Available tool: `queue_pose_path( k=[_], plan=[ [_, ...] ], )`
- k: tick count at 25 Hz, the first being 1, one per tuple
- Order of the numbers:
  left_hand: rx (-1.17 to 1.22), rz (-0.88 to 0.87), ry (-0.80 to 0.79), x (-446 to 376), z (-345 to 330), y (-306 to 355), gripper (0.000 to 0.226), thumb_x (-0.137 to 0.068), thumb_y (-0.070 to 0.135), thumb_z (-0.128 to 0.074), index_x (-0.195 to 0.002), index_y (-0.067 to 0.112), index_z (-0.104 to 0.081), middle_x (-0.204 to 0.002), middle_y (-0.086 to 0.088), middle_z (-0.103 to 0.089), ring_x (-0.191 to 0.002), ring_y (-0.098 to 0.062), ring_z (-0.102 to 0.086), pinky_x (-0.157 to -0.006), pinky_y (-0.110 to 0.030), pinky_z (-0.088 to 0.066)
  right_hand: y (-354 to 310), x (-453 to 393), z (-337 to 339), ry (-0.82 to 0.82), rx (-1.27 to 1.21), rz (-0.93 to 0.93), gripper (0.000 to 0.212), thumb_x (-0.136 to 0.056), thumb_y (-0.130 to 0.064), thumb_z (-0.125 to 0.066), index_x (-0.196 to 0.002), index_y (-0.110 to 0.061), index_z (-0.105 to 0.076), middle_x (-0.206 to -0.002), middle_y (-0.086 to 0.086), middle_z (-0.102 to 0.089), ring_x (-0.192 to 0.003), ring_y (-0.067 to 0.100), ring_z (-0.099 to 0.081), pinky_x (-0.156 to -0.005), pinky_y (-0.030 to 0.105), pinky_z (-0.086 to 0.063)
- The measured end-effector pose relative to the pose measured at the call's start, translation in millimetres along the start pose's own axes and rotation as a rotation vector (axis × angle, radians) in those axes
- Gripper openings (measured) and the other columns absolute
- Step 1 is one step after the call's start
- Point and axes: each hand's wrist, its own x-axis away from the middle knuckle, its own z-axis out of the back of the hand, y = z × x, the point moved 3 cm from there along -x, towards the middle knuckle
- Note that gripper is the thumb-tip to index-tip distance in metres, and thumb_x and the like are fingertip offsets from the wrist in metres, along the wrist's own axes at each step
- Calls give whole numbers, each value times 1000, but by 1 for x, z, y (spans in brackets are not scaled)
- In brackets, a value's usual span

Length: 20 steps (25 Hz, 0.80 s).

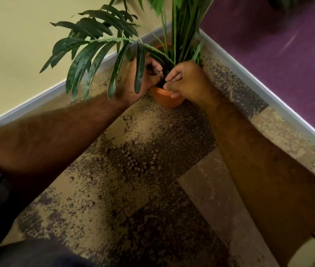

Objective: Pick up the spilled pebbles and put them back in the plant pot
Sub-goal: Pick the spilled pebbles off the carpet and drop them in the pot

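Observation:
An orange plant pot [167, 98] stands on the carpet in the room's corner, with a leafy green plant [102, 45] rising from it. Both my hands are over the pot's mouth. My left hand [145, 78] is cupped with curled fingers, partly hidden behind a hanging leaf; something dark shows in its palm, and I cannot make out if it is pebbles. My right hand [185, 81] has its fingers bunched and curled above the near rim; what they hold is hidden. Spilled brown pebbles [139, 162] lie in a cluster on the carpet between my forearms, among scattered dark soil.
A pale yellow wall [18, 54] with a grey skirting board runs on the left, a purple wall [287, 54] on the right. Single stray pebbles [92, 204] dot the patterned carpet nearer to me. Long drooping leaves hang over my left wrist.

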Motion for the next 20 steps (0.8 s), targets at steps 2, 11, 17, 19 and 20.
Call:
queue_pose_path(
  k=[2, 11, 17, 19, 20],
  plan=[
    [22, -25, 2, -1, -3, 2, 32, -79, 17, -74, -89, 45, -63, -84, 14, -67, -80, 2, -66, -77, -24, -57, 6, -6, 1, 121, -10, 23, 26, -86, -6, -76, -109, 1, -68, -101, 18, -71, -84, 27, -74, -72, 39, -64],
    [189, 134, 41, 9, 2, 10, 31, -96, -12, -42, -89, 14, -57, -82, 14, -73, -81, -2, -70, -72, -17, -56, 14, -8, -6, 213, -132, 183, 19, -94, 6, -54, -106, -5, -64, -115, 11, -62, -93, 16, -71, -65, 29, -64],
    [-247, -66, 2, 39, 18, 27, 13, -92, 5, -56, -97, 3, -68, -92, -8, -70, -84, -12, -62, -77, -19, -47, 33, 14, -39, -4, -65, 223, 11, -96, -15, -58, -97, -8, -65, -84, 6, -69, -59, 6, -67, -46, 21, -53],
    [-221, -43, -188, 51, 16, 18, 11, -93, 5, -57, -97, 5, -67, -93, -8, -69, -83, -14, -62, -76, -23, -47, 52, 24, -62, -156, 61, 162, 13, -95, -13, -58, -97, -5, -68, -85, 9, -70, -66, 6, -65, -54, 25, -55],
    [-228, -8, -341, 57, 15, 10, 9, -94, 7, -58, -97, 9, -67, -95, -4, -68, -84, -11, -62, -76, -20, -46, 64, 29, -74, -236, 139, 126, 14, -94, -11, -59, -98, -3, -70, -90, 10, -71, -75, 11, -67, -64, 32, -57]
  ],
)
